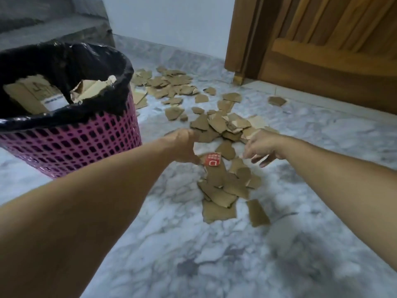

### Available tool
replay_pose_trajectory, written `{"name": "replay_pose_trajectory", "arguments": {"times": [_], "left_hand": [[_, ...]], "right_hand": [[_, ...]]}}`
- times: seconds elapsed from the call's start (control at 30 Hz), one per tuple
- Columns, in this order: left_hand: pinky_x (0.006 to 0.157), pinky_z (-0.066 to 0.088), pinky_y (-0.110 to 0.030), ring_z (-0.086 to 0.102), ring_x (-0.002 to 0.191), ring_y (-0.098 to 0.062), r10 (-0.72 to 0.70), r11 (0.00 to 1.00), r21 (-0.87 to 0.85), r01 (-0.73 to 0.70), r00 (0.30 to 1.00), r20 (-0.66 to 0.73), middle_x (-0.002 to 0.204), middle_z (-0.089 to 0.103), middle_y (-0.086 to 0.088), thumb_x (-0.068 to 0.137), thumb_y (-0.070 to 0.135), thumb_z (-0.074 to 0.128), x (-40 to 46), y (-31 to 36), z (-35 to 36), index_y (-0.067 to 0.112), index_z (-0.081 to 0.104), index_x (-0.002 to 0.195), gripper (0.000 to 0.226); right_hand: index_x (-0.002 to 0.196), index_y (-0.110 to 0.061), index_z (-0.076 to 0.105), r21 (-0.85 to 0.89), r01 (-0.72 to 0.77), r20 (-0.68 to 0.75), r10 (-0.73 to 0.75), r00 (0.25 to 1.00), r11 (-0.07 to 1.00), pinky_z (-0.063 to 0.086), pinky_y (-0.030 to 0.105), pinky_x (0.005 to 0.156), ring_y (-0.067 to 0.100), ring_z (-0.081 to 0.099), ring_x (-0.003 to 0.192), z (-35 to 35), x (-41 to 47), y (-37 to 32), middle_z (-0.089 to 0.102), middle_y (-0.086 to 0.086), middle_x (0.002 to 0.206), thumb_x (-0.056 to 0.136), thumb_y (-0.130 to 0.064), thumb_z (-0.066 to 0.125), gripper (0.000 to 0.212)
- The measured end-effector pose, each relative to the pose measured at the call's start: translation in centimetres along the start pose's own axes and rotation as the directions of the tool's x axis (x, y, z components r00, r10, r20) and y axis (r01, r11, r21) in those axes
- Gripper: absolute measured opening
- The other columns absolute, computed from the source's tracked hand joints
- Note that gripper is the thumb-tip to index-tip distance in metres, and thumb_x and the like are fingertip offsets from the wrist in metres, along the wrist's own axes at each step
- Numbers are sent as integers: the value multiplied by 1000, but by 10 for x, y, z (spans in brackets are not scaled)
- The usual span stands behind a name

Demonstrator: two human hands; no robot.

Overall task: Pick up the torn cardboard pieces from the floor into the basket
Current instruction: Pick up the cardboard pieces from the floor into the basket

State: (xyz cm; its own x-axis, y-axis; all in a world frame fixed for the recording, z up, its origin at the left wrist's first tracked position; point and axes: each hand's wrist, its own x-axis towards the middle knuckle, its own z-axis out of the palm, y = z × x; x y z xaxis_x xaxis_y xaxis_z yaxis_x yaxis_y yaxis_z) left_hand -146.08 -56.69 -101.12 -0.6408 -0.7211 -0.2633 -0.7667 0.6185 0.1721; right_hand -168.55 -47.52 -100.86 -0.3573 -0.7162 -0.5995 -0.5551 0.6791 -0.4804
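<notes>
I am observing two bare arms reaching forward over the marble floor. The left hand is hanging over the scattered cardboard pieces; its fingers are hidden behind the back of the hand, so I cannot tell the state of that grip. The right hand is hovering with its grip apart, fingers spread and holding nothing. The pieces are lying in one long trail across the floor, too many and too overlapped to count; one piece is carrying a red label. One pink basket, lined with one black bag, is standing at the left with several pieces already inside. One wooden door is standing behind.
</notes>
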Motion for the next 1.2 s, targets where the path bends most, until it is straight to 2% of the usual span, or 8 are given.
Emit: {"name": "replay_pose_trajectory", "arguments": {"times": [0.1,0.27,0.37,0.53,0.67,0.93,1.1,1.2], "left_hand": [[88,52,-37,55,110,-26,53,999,3,-54,993,109,130,53,-6,63,53,81,4,17,49,22,45,136,88],[112,29,-55,25,140,-38,135,987,59,-151,967,216,157,7,-14,49,58,86,5,49,120,30,7,150,131],[112,16,-65,3,143,-44,177,967,141,-212,958,227,156,-1,-15,48,64,83,12,57,143,32,10,149,129],[109,21,-63,9,139,-42,183,964,152,-217,961,206,151,6,-12,51,62,78,23,59,150,39,25,142,107],[100,38,-50,29,126,-30,209,970,89,-228,960,185,133,31,1,61,55,73,34,52,148,44,35,132,82],[95,41,-50,33,125,-29,245,966,54,-253,961,124,133,38,0,83,56,59,41,38,142,35,40,137,61],[115,5,-62,-2,147,-35,187,971,134,-200,977,103,160,3,-10,88,40,61,37,20,138,32,19,150,75],[117,-4,-59,-18,147,-31,-27,993,-109,38,994,104,160,-23,-4,83,48,62,32,14,137,29,-2,154,98]], "right_hand": [[111,-9,60,-191,-5,36,13,999,982,55,37,69,24,63,89,20,8,38,63,9,97,71,-20,87,49],[108,-9,59,-555,61,210,69,975,830,54,33,61,22,62,77,52,13,86,65,12,103,53,-42,94,73],[109,-19,52,-669,227,209,-115,971,707,51,36,74,23,60,89,68,15,110,60,3,105,50,-53,90,78],[98,-24,50,-589,348,211,-277,937,729,43,35,67,21,54,84,76,19,134,43,-2,101,55,-41,89,61],[88,-25,45,-517,302,159,-257,953,801,43,33,64,17,50,78,75,27,136,47,-8,88,56,-34,89,55],[79,-28,58,-325,280,28,-287,958,903,42,25,73,14,57,87,61,50,109,57,-9,87,69,-21,87,32],[124,-21,55,-259,250,-182,-302,936,933,51,33,81,21,57,104,55,64,91,48,1,122,76,-17,81,54],[133,-18,47,-228,106,-279,-169,945,968,50,43,93,29,54,116,58,72,83,42,8,135,86,-29,71,54]]}}
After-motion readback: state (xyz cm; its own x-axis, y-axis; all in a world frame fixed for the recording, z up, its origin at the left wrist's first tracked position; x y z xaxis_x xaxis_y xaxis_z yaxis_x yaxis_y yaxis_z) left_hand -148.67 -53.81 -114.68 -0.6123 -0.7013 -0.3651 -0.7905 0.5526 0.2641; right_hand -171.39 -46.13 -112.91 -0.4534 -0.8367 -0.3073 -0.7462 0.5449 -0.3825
